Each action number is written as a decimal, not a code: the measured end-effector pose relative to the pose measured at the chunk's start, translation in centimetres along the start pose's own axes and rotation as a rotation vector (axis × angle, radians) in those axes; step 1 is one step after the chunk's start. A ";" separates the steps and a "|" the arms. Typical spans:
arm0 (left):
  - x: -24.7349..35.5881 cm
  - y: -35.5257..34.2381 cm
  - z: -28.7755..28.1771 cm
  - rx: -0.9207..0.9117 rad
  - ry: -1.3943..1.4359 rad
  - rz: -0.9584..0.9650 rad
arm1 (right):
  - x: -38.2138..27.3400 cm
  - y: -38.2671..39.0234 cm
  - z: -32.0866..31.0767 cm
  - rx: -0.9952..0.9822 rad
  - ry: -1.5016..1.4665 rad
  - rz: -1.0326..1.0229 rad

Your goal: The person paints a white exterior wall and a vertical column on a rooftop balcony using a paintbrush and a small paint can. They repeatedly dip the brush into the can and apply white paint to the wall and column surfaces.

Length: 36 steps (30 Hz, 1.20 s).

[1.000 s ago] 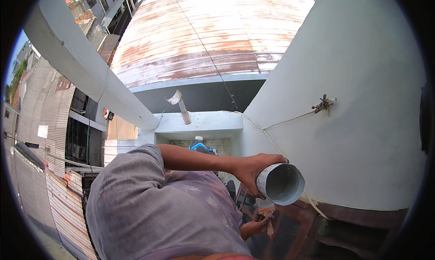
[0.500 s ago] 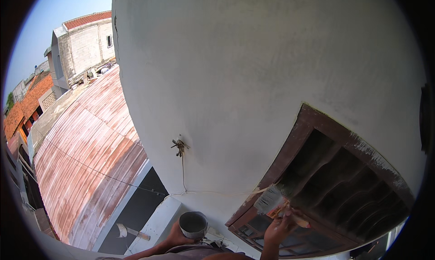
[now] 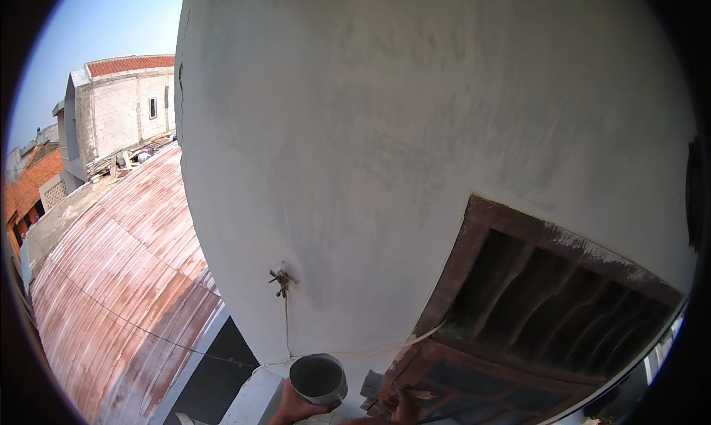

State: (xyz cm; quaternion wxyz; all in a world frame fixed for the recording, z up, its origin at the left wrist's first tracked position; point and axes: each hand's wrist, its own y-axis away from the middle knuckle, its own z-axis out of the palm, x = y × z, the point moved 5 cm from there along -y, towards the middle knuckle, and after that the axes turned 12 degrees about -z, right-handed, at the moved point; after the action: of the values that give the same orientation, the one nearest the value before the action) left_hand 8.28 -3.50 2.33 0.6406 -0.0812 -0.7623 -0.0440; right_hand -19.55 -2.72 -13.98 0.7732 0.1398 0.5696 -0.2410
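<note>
My left hand [image 3: 298, 405] is closed round a grey cylindrical container [image 3: 318, 377], held low at the centre with its open top facing up. Just right of it, my right hand [image 3: 402, 406] grips a paintbrush [image 3: 372, 384] with grey bristles and a light wooden handle, low in front of the brown window frame. The brush bristles are close beside the container. My fingers on the brush are partly in shadow at the lower edge.
A pale, streaked wall [image 3: 385, 106] fills the upper view, with a bracket and cord [image 3: 283, 280] on it. A brown-framed louvred window [image 3: 475, 219] is at lower right. Down left lie a rusty metal roof [image 3: 118, 269], a white ledge [image 3: 252, 399] and neighbouring buildings [image 3: 126, 106].
My view has swung from down over the roofs and my body to face the wall. Since half a second ago the brush has come lower and leftward, closer to the container.
</note>
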 end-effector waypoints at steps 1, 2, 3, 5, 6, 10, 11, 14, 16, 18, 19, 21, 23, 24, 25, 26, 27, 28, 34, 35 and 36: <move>-0.3 0.2 -0.3 -0.001 0.001 -0.002 | -0.8 0.0 0.5 -0.023 -0.016 -0.016; -0.6 0.2 -0.4 -0.003 -0.002 -0.008 | -1.9 -0.3 1.1 -0.049 -0.036 -0.048; -0.6 0.3 -0.6 -0.011 -0.009 -0.014 | -3.5 -0.5 1.5 -0.073 -0.064 -0.087; -0.8 0.5 -0.7 -0.030 -0.021 -0.028 | -7.1 -1.2 2.4 -0.123 -0.131 -0.185; -1.0 0.5 -0.8 -0.039 -0.029 -0.038 | -8.8 -1.5 2.9 -0.130 -0.174 -0.211; -2.2 1.1 -0.5 -0.090 -0.054 -0.069 | -13.9 -1.7 4.7 -0.151 -0.277 -0.264; -2.4 1.1 -0.3 -0.110 -0.061 -0.074 | -14.8 -1.2 5.2 -0.177 -0.275 -0.316; -2.7 0.5 0.1 -0.160 -0.076 -0.080 | -17.6 -0.1 6.9 -0.313 -0.205 -0.444; -2.6 0.3 0.1 -0.184 -0.080 -0.079 | -19.3 0.7 8.2 -0.522 -0.017 -0.441; -2.5 -0.3 0.3 -0.218 -0.095 -0.051 | -19.8 1.4 9.9 -0.747 0.032 -0.326; -2.7 -0.3 0.0 -0.217 -0.105 -0.059 | -20.8 1.9 11.4 -0.856 0.169 -0.351; -3.5 -0.3 -0.8 -0.207 -0.139 -0.050 | -23.8 2.4 14.5 -1.067 0.448 -0.381; -3.8 -0.7 -1.2 -0.207 -0.171 -0.048 | -23.8 2.3 15.8 -1.102 0.458 -0.363; -4.0 -0.9 -1.0 -0.222 -0.179 -0.024 | -23.8 1.9 16.0 -1.100 0.515 -0.410; -3.8 -2.0 -0.9 -0.229 -0.185 0.019 | -23.6 1.7 16.4 -1.084 0.572 -0.426; -3.5 -2.4 -0.7 -0.234 -0.200 0.048 | -23.8 1.7 16.6 -1.064 0.618 -0.447; -3.2 -2.6 -0.8 -0.222 -0.208 0.075 | -24.1 1.9 17.1 -1.057 0.663 -0.476; -2.5 -2.6 -0.9 -0.226 -0.192 0.045 | -24.7 2.2 17.1 -1.020 0.680 -0.522; -2.0 -3.2 -1.7 -0.137 -0.198 0.033 | -25.6 1.6 19.0 -0.928 0.532 -0.501; -1.9 -3.5 -1.7 -0.133 -0.203 0.018 | -25.7 1.2 19.2 -0.909 0.515 -0.507; -1.8 -3.5 -1.8 -0.129 -0.207 0.003 | -25.7 1.0 19.3 -0.889 0.498 -0.514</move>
State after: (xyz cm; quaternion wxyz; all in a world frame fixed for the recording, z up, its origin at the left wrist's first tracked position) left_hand 9.66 -7.38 0.95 0.5518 -0.1275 -0.8199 -0.0834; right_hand -9.35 -5.92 16.33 0.5166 -0.2894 0.7971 -0.1180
